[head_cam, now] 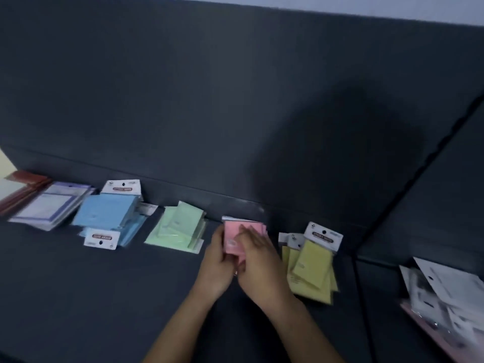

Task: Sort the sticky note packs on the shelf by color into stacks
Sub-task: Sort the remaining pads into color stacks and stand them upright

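A pink stack of sticky note packs [234, 234] lies on the dark shelf [104, 297] near the back wall. My left hand [216, 263] holds its left edge, thumb against the side. My right hand [259, 260] rests flat on top of the pink stack, fingers straight. A blue stack [107, 216] with white header cards lies at the left. Between it and the pink one lies a green stack [176, 226]. A yellow stack [310, 265] lies just right of my right hand.
Purple-framed white packs [49, 205] and dark red packs [25, 184] lie at the far left. Across a divider on the right, a heap of white packaged items [445, 297] fills the neighbouring shelf bay. The dark back panel [235, 100] rises behind the stacks.
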Tool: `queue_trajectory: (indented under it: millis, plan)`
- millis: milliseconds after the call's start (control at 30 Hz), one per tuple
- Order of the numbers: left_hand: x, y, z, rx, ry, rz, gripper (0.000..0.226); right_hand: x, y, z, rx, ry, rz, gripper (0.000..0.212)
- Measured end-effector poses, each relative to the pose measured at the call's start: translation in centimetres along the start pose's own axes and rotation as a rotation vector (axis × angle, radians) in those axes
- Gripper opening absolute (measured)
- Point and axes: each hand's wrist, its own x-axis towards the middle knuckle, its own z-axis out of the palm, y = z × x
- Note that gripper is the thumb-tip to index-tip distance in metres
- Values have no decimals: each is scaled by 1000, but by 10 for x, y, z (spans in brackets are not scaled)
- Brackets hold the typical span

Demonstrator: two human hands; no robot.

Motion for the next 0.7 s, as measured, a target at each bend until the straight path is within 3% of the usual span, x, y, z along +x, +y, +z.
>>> queue_trajectory:
  millis: [200,367,533,700]
  plan:
    - [14,-14,-16,-51,-107,-30,49,4,-11,5,-62,41,101,47]
    - [17,2,-22,243,-139,229,28,7,-23,-8,-11,30,204,48]
    - [0,12,-17,474,-237,353,66,-30,-31,-40,102,187,282,52]
    - [-28,26,3,513,-342,598,54,-92,-28,-75,-7,419,410,43]
